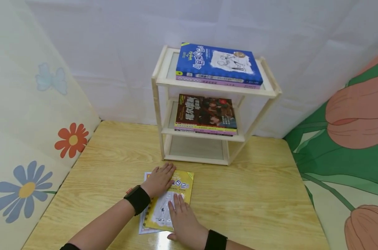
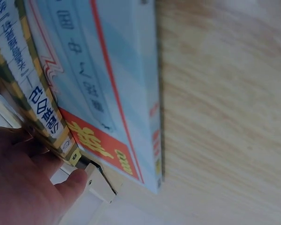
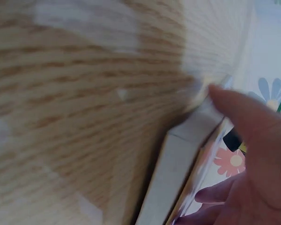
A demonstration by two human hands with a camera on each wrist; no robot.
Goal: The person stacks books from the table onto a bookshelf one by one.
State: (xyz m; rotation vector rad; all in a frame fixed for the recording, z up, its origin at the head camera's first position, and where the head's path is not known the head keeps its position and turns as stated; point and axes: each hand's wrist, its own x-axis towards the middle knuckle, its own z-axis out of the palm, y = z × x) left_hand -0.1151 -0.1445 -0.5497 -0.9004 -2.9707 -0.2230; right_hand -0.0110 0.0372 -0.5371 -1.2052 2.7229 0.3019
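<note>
A yellow paperback book [image 1: 164, 208] lies on top of a pale blue-and-white book [image 1: 142, 224] on the table. The lower book sticks out along the left side and the near edge. My left hand [image 1: 159, 180] rests with extended fingers on the yellow cover's upper left part. At the cover's lower right, my right hand [image 1: 188, 224] touches the book with straight fingers. In the left wrist view the yellow book's checked spine [image 2: 35, 84] runs beside the lower book's red-lined cover [image 2: 100, 89]. White page edges [image 3: 171, 173] show beside my right hand in the right wrist view.
A three-level wooden shelf [image 1: 201, 160] stands behind the books. Its top holds a blue book [image 1: 192, 74] on a purple one. On the middle level, a dark brown book [image 1: 204, 114] tops a stack. Decorated panels flank the wooden table [image 1: 254, 194].
</note>
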